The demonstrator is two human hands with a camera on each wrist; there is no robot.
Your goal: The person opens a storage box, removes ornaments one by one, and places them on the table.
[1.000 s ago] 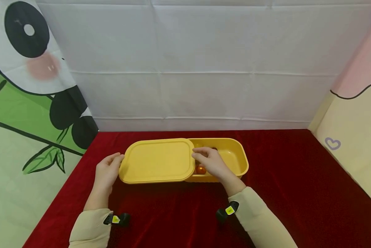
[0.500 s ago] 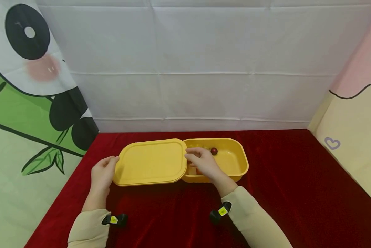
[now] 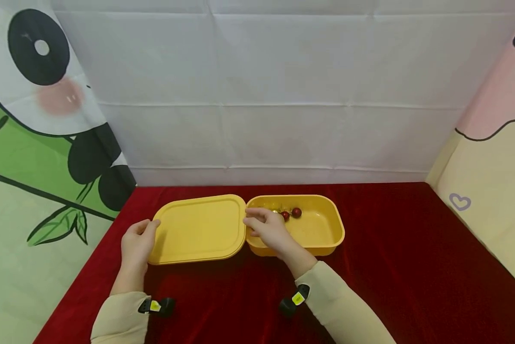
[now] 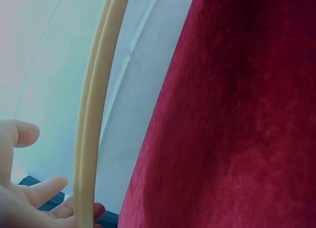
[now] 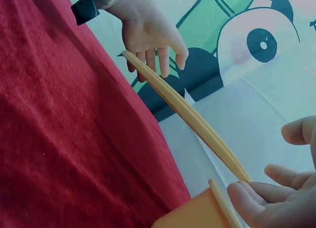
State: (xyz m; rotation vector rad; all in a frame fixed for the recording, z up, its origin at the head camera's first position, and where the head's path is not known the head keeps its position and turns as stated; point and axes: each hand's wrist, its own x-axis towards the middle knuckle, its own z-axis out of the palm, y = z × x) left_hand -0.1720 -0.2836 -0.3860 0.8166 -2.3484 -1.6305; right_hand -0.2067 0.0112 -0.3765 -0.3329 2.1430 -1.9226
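Observation:
A flat yellow lid is held up above the cloth, left of a yellow lunch box. My left hand supports its left end on nearly straight fingers. In the left wrist view the thumb stands apart from the lid's rim. At the other end, the fingers of my right hand touch the lid's edge, over the box's left side; this thumb is also apart from the rim. Inside the box lie small round red fruits with thin green stems. My right hand hides part of the box's contents.
Dark red velvet cloth covers the table. A white sheet hangs behind it, with printed cartoon cloths on the left and right. A black wrist device is strapped over the left sleeve.
Both hands have moved left with the lid, which slid off from over the box's left part. More of the box and its red fruits now shows.

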